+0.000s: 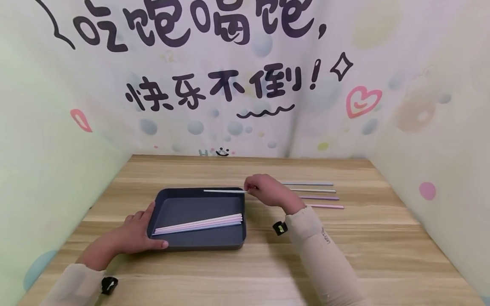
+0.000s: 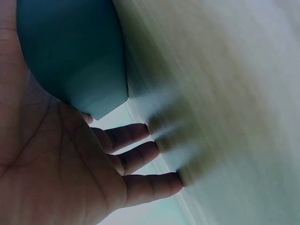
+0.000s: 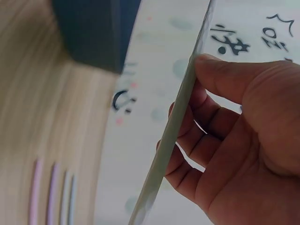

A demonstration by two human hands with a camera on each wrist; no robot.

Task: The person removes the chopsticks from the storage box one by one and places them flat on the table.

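Observation:
A dark grey rectangular tray (image 1: pixel 199 244) stands on the table. Several pink, white and blue chopsticks (image 1: pixel 199 224) lie slanted inside it, bundled side by side. At the tray's left front corner is my left hand (image 1: pixel 134 233), thumb along the front side. Three of its fingers (image 2: pixel 140 157) stretch out straight with their tips on the tabletop. My right hand (image 1: pixel 268 190) pinches a pale green chopstick (image 3: pixel 171 126) between thumb and fingers. This chopstick (image 1: pixel 223 191) points left over the tray's back right part.
Several separate chopsticks (image 1: pixel 319 198), blue, pale green, purple and pink, lie in a row right of the tray, partly covered by my right hand and forearm. A wood-grain table (image 1: pixel 249 280) reaches a white printed wall (image 1: pixel 214 136) behind and pale walls at both sides.

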